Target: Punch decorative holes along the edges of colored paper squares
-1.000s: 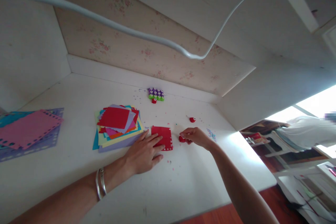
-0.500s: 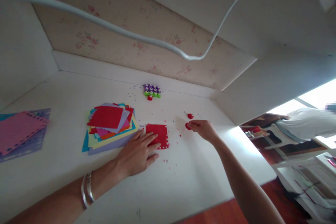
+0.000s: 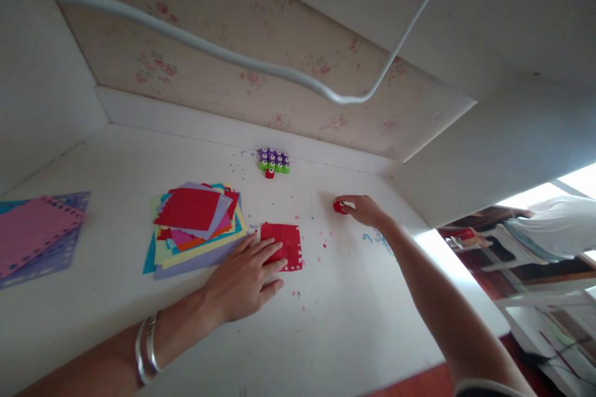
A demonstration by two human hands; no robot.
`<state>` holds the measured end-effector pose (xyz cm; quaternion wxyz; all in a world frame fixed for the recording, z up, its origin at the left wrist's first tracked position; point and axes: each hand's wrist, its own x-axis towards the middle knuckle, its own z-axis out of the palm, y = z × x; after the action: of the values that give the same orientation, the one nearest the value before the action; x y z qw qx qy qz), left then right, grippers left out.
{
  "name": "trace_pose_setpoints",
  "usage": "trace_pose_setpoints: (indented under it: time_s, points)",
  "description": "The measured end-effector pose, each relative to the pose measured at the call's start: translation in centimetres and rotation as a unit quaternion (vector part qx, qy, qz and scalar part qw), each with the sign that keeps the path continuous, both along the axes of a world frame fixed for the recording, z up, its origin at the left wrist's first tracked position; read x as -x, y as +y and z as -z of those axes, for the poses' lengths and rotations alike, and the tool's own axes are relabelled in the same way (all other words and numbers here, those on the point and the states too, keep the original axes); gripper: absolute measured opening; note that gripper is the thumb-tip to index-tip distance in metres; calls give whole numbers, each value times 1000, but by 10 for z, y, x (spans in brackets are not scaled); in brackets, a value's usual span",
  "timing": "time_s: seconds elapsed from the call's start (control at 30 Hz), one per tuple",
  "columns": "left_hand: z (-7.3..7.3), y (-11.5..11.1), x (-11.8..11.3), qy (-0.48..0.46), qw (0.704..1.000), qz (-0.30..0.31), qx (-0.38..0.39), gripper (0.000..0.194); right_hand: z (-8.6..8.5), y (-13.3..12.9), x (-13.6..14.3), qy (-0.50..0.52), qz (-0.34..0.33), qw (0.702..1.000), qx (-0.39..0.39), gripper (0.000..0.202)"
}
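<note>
My left hand (image 3: 244,282) lies flat with fingers spread, its fingertips over the left part of a red paper square (image 3: 291,247). Small punched holes run along that square's right and lower edges. My right hand (image 3: 365,209) is closed in a pinch on a small red craft punch (image 3: 339,207) with a white spot, at the table surface. The fingers cover part of it, and I cannot tell whether a second red piece is under them. Beyond, a block of purple and green punches (image 3: 274,159) stands near the wall, with another red punch (image 3: 270,173) at its front.
A stack of coloured paper (image 3: 189,208) lies left of the red square. Further left are pink and purple punched sheets (image 3: 41,232). Tiny paper bits (image 3: 382,240) are scattered about. A white cable (image 3: 261,65) hangs across above the table. At right, a person in white (image 3: 554,226) is nearby.
My right hand has moved slightly away from me, from a red piece to where another red punch lay; the two no longer show apart. My left hand stays on the red paper.
</note>
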<state>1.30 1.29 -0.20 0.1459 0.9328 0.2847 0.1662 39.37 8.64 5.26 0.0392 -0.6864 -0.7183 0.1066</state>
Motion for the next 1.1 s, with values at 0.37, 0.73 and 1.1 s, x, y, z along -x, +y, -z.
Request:
trace_pose_setpoints:
  time_s: [0.37,0.73,1.1]
  points:
    - [2,1,1,-7,1000,2,0,42,5,-8,-6,14,-7,1000,11,30]
    - [1,0,2,1,1000,1,4,41,-6,-11,4,20,6,1000,-17,40]
    - [-2,-1,3,7,1000,2,-13,40,13,75,150,27,-186,976,-106,45]
